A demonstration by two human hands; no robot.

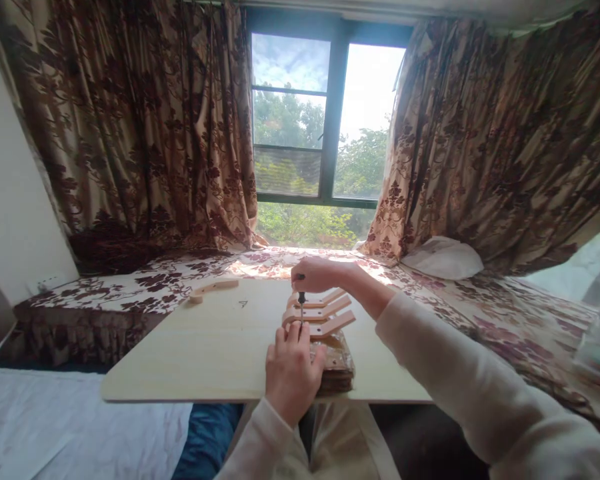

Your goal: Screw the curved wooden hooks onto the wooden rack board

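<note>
My right hand (316, 275) is closed around the dark handle of a screwdriver (302, 297). The screwdriver stands upright, its shaft pointing down toward my left fingertips; what its tip meets is hidden. My left hand (294, 367) presses on the near end of the wooden pieces, fingers bent and thumb out to the right. These angled pale wooden pieces (333, 325) lie in a row with small dark holes in them. Under and in front of them is a brown stack (341, 363) with a shiny, plastic-like wrap, partly covered by my left hand.
All this rests on a pale tabletop (190, 363) over my lap. Another angled wooden piece (220, 287) lies at its far left, with small dark bits (243, 304) nearby. Beyond are a flower-patterned padded ledge (145, 283), curtains, a window and a white bundle (443, 257).
</note>
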